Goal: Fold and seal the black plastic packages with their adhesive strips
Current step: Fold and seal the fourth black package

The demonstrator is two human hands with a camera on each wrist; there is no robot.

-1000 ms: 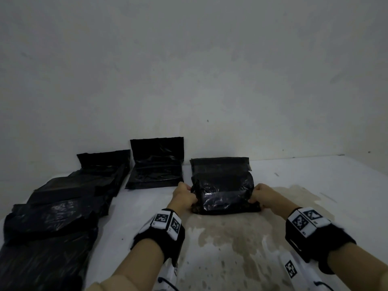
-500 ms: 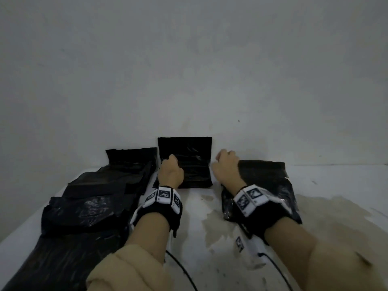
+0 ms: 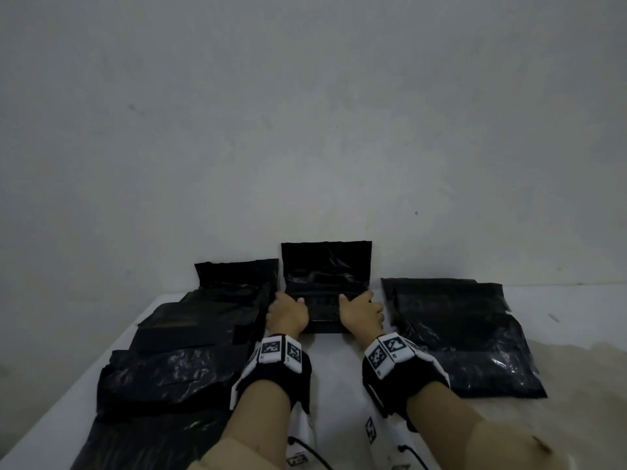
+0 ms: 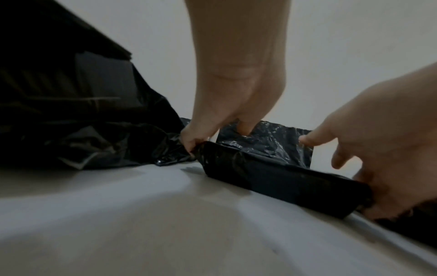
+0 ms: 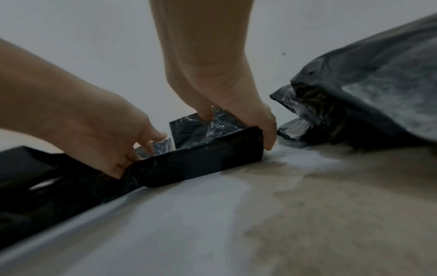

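A small black plastic package point(image 3: 324, 301) lies by the wall, its open flap point(image 3: 325, 261) standing up against it. My left hand point(image 3: 288, 312) grips its left end and my right hand point(image 3: 361, 312) grips its right end. In the left wrist view the left hand point(image 4: 196, 143) curls its fingers round the package point(image 4: 272, 173) corner, thumb on top. In the right wrist view the right hand point(image 5: 238, 128) holds the package point(image 5: 201, 160) the same way, fingers down its end. A larger folded black package point(image 3: 458, 334) lies to the right.
Several more black packages point(image 3: 190, 337) lie overlapped in a row on the left of the white table point(image 3: 332, 378), one with its flap up at the wall point(image 3: 305, 130). A brownish stain point(image 3: 576, 385) covers the table's right part. Cables trail from both wristbands.
Both hands let go of the larger package, now lying at the right, and reached left to the small package by the wall. They now grip its two ends.
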